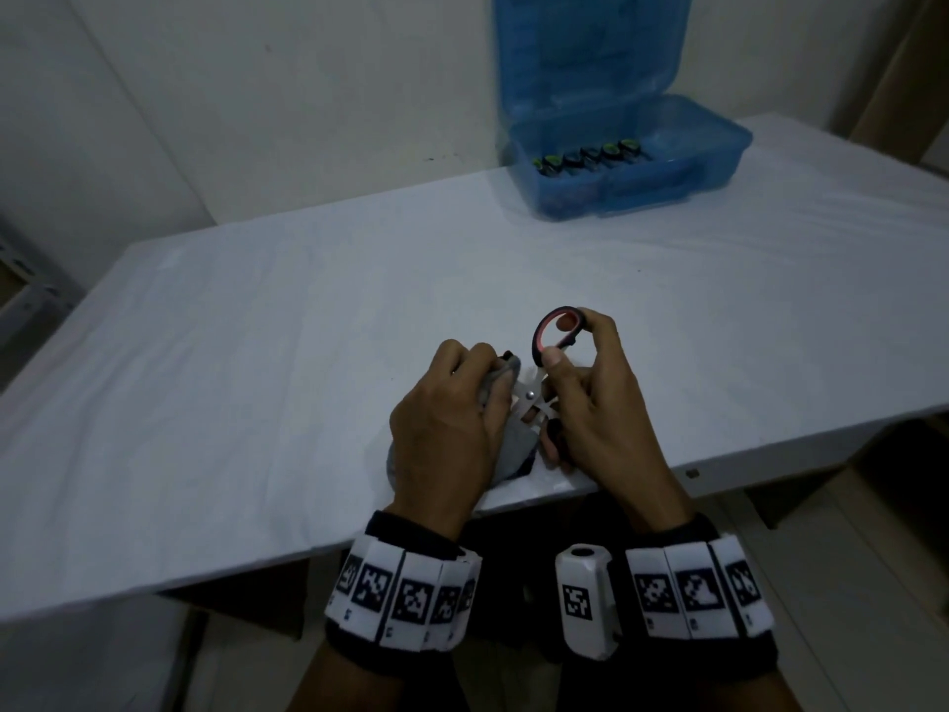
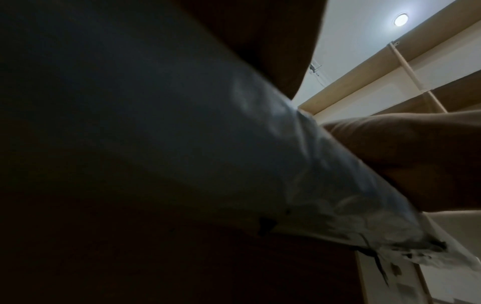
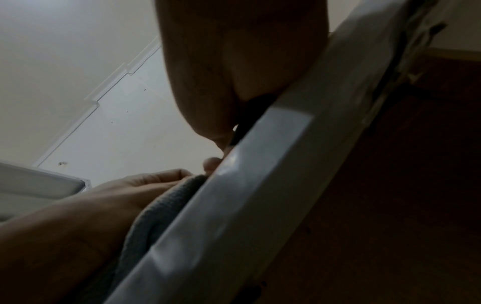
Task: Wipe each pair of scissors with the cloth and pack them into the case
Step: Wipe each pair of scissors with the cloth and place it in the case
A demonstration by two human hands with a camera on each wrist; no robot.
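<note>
Near the table's front edge my right hand (image 1: 575,362) grips a pair of scissors (image 1: 552,336) by its black-and-red handle loop, thumb and forefinger curled round it. The blades stand spread, with the pivot screw showing between my hands. My left hand (image 1: 462,398) holds a grey cloth (image 1: 513,444) wrapped over one blade. In the right wrist view the grey cloth (image 3: 161,205) and left hand (image 3: 78,216) lie behind the table edge (image 3: 234,205). The blue case (image 1: 616,161) stands open at the back right, with several green-and-black scissors (image 1: 585,156) packed inside.
The white-covered table (image 1: 257,352) stretches wide to the left and right of my hands. The case's lid (image 1: 590,48) leans up against the wall. The left wrist view shows mostly the table's dark underside and its edge (image 2: 312,164).
</note>
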